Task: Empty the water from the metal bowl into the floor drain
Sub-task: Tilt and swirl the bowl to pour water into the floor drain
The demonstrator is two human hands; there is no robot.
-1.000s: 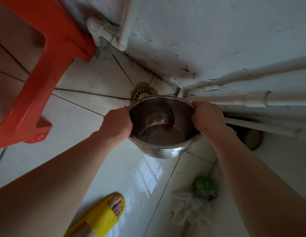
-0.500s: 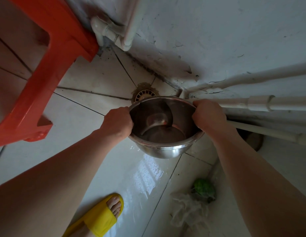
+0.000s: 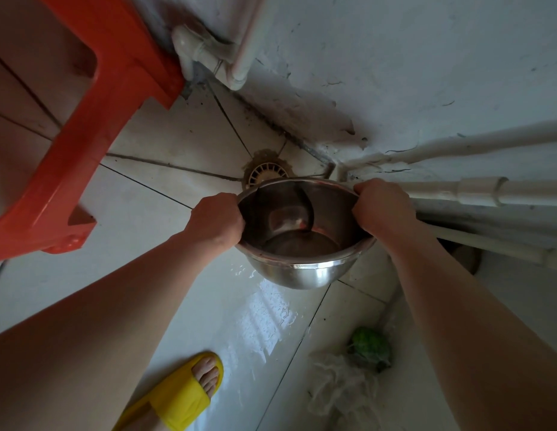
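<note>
Both hands clench the bowl's rim: left hand point(image 3: 215, 219) at 9 o'clock, right hand point(image 3: 381, 207) at 3 o'clock.

Held above a pale tiled floor point(image 3: 165, 231), the metal bowl point(image 3: 302, 244) sits just near side of the drain point(image 3: 266, 174), whose round grate peeks out at the bowl's 11 o'clock where floor meets a cracked white wall point(image 3: 395, 57). Water pools low inside the bowl. Wet sheen glints on tiles at 6 o'clock. An orange stool point(image 3: 84, 135) stands at 9 o'clock, white pipes point(image 3: 488, 192) run at 3 o'clock, a yellow slipper point(image 3: 177, 399) at 7 o'clock, a green object point(image 3: 370, 345) on crumpled plastic at 5 o'clock.
</note>
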